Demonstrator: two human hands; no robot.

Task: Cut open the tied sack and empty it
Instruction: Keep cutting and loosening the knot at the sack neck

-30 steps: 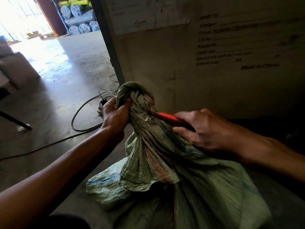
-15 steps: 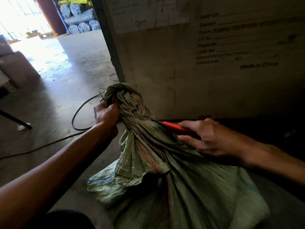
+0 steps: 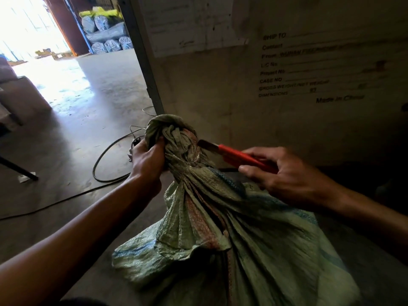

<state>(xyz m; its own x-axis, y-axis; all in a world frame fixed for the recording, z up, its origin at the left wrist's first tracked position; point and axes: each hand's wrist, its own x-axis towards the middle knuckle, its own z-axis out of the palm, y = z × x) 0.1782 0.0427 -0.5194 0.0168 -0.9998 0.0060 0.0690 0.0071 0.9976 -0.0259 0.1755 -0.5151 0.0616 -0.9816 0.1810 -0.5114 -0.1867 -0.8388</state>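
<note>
A green woven sack (image 3: pixel 254 250) stands on the floor in front of me, its mouth bunched and tied into a knot (image 3: pixel 176 138). My left hand (image 3: pixel 148 157) grips the left side of that bunched neck. My right hand (image 3: pixel 289 177) holds a red utility knife (image 3: pixel 240 157) by its handle. The knife's blade tip sits at the right side of the neck, just below the knot, touching or nearly touching the fabric. The sack's contents are hidden.
A large wooden crate (image 3: pixel 276 85) with printed shipping text stands right behind the sack. A black cable (image 3: pixel 106 155) loops over the concrete floor to the left. Wrapped rolls (image 3: pixel 106 40) are stacked far back by a bright doorway.
The knife has drawn back out from the neck and risen, its blade now showing at the right side of the knot. My left hand keeps its grip and the neck has shifted slightly.
</note>
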